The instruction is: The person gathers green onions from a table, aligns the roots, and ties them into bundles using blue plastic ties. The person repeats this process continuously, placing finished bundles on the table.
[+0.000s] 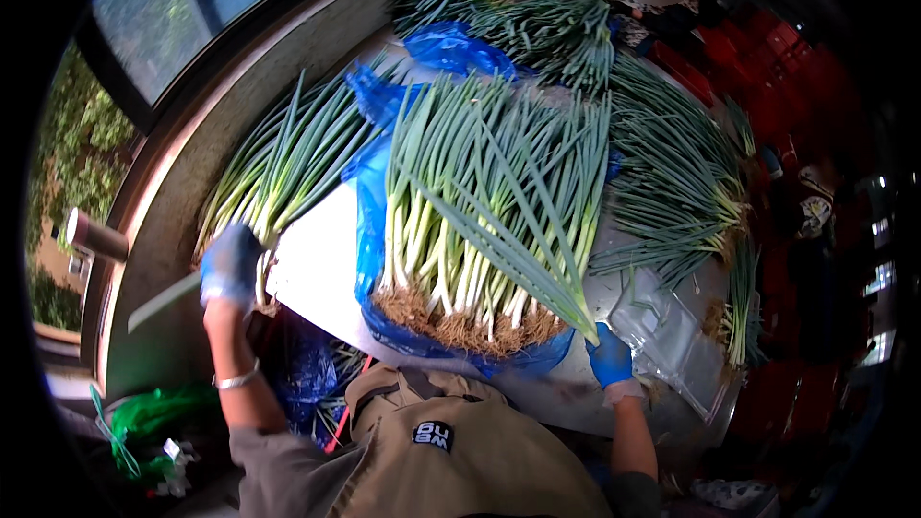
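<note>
My right hand [611, 357], in a blue glove, is closed around the base of a green onion [537, 273]. Its long leaves slant up and left across a large pile of green onions [480, 221], whose rooty ends point toward me. On the left, my blue-gloved left hand [230, 264] is blurred but looks closed. A pale green leaf strip [163, 303] sticks out of it toward the wall. Just beyond that hand lies another bundle of green onions [297, 158], its lower ends partly hidden.
Blue plastic sheeting [372, 221] lies under the middle pile on a metal table [317, 245]. More green onions [672, 153] line the right side. Clear plastic bags [662, 326] lie near my right hand. A windowed wall [182, 230] bounds the left; a person [662, 19] is at the far side.
</note>
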### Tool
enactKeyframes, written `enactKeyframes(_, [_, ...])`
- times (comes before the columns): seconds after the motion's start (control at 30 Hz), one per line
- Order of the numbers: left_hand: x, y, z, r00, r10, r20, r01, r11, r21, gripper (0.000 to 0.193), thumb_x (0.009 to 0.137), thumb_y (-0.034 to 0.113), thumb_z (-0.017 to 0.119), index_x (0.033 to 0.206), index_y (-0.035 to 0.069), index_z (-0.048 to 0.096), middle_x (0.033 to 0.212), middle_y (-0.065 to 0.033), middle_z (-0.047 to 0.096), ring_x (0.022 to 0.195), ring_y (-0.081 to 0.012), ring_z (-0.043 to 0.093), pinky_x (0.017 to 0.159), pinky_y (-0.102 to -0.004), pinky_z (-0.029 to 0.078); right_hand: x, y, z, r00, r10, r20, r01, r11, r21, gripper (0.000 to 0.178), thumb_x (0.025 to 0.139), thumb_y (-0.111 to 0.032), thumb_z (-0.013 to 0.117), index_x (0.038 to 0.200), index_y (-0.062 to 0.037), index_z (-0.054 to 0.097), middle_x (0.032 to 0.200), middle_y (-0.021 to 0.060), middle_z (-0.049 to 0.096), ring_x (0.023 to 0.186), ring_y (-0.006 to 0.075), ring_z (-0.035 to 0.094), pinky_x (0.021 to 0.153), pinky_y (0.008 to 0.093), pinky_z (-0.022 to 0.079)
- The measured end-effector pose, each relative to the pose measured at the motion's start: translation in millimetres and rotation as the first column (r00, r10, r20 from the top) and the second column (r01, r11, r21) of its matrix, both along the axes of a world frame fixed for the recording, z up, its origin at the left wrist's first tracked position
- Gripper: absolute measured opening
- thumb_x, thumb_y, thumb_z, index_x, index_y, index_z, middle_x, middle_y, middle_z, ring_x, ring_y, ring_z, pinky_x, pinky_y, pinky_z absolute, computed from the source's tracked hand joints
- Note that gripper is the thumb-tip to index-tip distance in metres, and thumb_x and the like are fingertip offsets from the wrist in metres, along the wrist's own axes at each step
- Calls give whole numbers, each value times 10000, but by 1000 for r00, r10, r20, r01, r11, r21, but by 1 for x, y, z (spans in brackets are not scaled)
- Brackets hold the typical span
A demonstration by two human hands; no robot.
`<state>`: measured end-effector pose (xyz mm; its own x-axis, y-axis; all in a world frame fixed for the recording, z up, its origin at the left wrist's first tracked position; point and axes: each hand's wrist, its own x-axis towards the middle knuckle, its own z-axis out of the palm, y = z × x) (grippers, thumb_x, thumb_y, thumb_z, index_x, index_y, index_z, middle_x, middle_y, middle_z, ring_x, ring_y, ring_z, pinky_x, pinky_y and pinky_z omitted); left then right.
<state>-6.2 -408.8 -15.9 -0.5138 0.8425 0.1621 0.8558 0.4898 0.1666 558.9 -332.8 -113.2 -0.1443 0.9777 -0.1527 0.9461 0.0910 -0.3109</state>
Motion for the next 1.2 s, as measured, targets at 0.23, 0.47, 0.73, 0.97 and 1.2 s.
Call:
enactKeyframes(0.23, [21,-29,-93,976,-113,184,156,957,-243,425,699,221,753,1052,29,615,1039,-159,628,916,-294,620,824,-376,485,26,39,-9,983,183,26,-185,962,199,144,816,-175,574,936,-96,587,879,129,610,827,322,597,671,420,478])
enactKeyframes(0.47, [122,134,-37,787,-540,299,371,800,471,155,838,28,565,966,-6,646,907,-168,657,842,-275,640,746,-313,478,83,84,18,955,167,244,-263,856,444,217,656,-98,618,868,-108,573,731,94,545,699,284,546,623,416,406])
enactKeyframes(0.73, [168,321,-13,602,-788,129,748,613,253,537,850,86,563,1350,182,393,1333,-171,437,1083,-389,514,873,-409,454,97,105,32,931,238,275,-336,853,399,338,618,-41,622,943,-93,547,764,81,505,725,266,514,628,394,381])
enactKeyframes(0.97, [145,369,-40,297,-954,30,952,299,70,333,647,-65,505,916,61,654,840,-161,605,809,-351,581,691,-399,478,120,126,37,931,310,193,-363,842,399,302,652,-71,605,951,-86,568,729,82,521,694,272,522,632,391,384])
enactKeyframes(1.2, [159,307,-4,344,-705,621,798,568,203,237,808,-44,516,998,22,641,773,-87,594,710,-193,598,641,-289,478,131,146,46,879,342,331,-459,793,401,213,730,-93,564,943,-95,551,702,39,508,668,207,546,594,349,408])
